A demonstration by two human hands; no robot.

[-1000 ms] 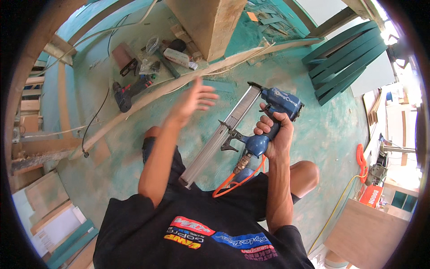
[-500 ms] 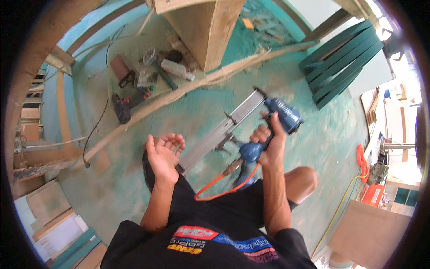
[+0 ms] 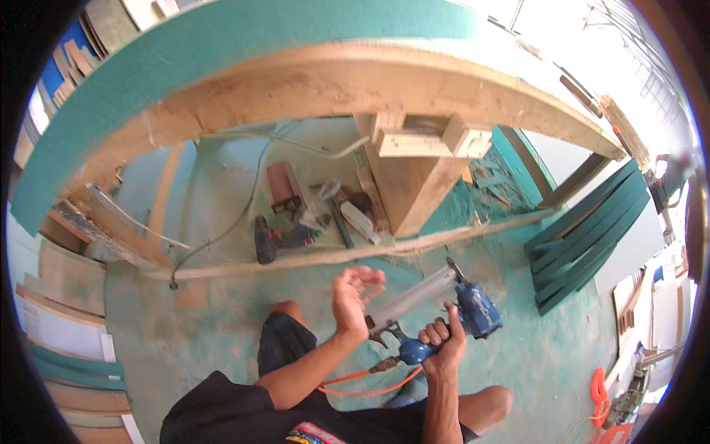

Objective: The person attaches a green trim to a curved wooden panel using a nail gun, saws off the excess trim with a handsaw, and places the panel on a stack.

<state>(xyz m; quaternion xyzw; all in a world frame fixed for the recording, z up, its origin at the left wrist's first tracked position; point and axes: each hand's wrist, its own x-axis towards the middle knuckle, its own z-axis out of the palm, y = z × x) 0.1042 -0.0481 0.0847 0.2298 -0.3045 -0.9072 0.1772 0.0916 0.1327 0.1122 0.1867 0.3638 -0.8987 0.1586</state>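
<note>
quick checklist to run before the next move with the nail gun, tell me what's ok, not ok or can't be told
1. Right hand closed around the nail gun: ok.
2. Orange hose joined to the gun: ok, a metal fitting meets its lower end.
3. Nose turned away from the black shirt: ok, it is at the far end.
4. Left hand clear of the magazine: cannot tell, it is open beside the rear end and contact is unclear.
5. Nails loaded: cannot tell, none can be made out.
6. Finger off the trigger: cannot tell, hidden.
</note>
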